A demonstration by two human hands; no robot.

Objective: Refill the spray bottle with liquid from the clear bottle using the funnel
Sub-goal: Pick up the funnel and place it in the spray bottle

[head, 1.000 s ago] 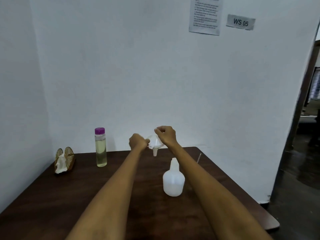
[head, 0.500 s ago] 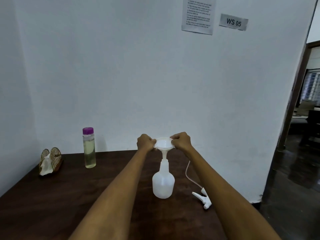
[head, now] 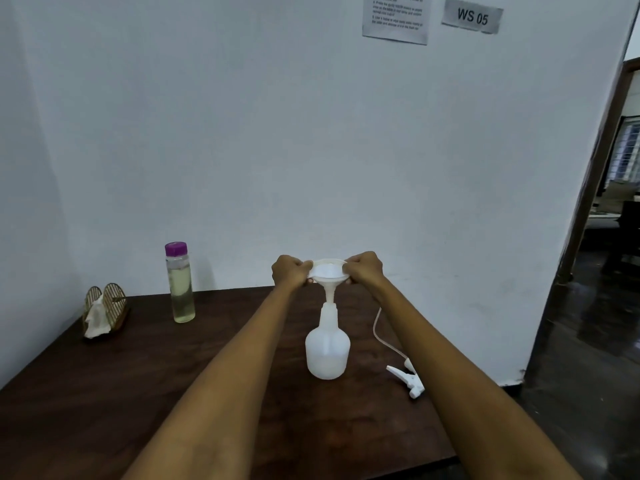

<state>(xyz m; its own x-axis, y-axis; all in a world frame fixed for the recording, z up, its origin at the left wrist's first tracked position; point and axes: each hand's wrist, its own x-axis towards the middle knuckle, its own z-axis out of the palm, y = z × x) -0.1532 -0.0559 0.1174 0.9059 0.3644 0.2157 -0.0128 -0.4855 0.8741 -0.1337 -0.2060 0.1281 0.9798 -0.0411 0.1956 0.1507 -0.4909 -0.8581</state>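
Note:
A white spray bottle (head: pixel 326 351) stands upright on the dark wooden table (head: pixel 104 393), its cap off. A white funnel (head: pixel 329 277) sits with its stem in the bottle's neck. My left hand (head: pixel 289 273) pinches the funnel's rim on the left and my right hand (head: pixel 365 270) pinches it on the right. The clear bottle (head: pixel 180 284) with a purple cap stands at the back left, holding pale yellow liquid. The spray head (head: pixel 407 379) with its tube lies on the table to the right of the spray bottle.
A gold wire napkin holder (head: pixel 104 311) with a white napkin stands at the far left by the wall. White walls close the back and left. The table's right edge drops to a dark floor and an open doorway (head: pixel 609 202).
The funnel went from held in the air behind the spray bottle down into its neck. Both hands still pinch its rim. The view shifted right, revealing the spray head.

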